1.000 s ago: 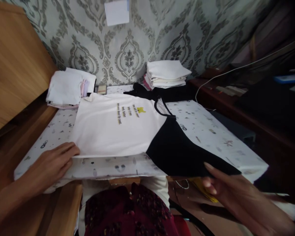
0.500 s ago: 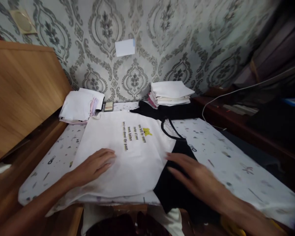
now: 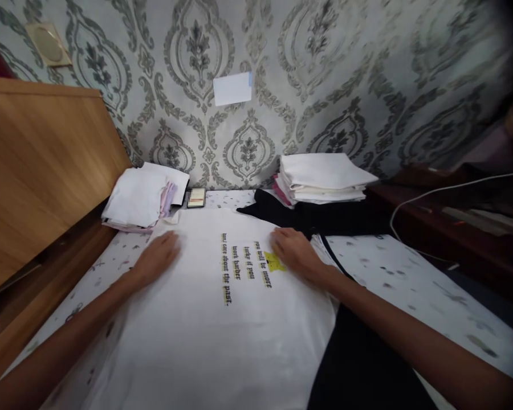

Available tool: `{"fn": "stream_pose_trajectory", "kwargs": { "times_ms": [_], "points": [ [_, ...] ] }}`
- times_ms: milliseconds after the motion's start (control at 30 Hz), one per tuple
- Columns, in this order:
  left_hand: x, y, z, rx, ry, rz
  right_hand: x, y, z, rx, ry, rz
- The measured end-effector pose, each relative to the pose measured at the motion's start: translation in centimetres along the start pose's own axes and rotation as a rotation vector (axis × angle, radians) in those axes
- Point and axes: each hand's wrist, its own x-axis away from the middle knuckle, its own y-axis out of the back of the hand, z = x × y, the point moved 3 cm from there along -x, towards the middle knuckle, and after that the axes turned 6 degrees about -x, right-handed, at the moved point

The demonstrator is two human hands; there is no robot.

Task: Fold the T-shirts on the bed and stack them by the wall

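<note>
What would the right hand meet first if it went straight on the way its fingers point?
Probably just more of the white shirt, which stretches ahead of the right hand. Past its far edge, the black cloth has a tip near that line; depth leaves contact unclear.

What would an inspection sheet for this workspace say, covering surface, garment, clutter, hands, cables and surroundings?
Surface: light patterned cover, partly hidden by the shirt.
Garment: white shirt spread out, printed with text and a yellow figure; black sleeve at near right.
Clutter: folded pile at back left, white stack at back right, black cloth in front of it, small framed item between the piles, its markings unreadable.
Hands: left hand and right hand palm down on the shirt, gripping nothing visible.
Cables: white cable looping at right.
Surroundings: patterned wall with a white card; wooden furniture at left.
</note>
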Motion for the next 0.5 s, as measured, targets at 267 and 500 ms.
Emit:
{"fn": "stream_pose_trajectory", "kwargs": {
  "times_ms": [267, 500],
  "points": [
    [-6.3, -1.4, 1.1, 0.047, 0.034, -0.007, -8.3, -1.0, -4.3, -0.063, -0.212, -0.012],
    [-9.5, 1.3, 1.6, -0.198, 0.226, 0.03, -15.3, -0.8, -7.9, -0.066, -0.29, -0.052]
  ]
}}
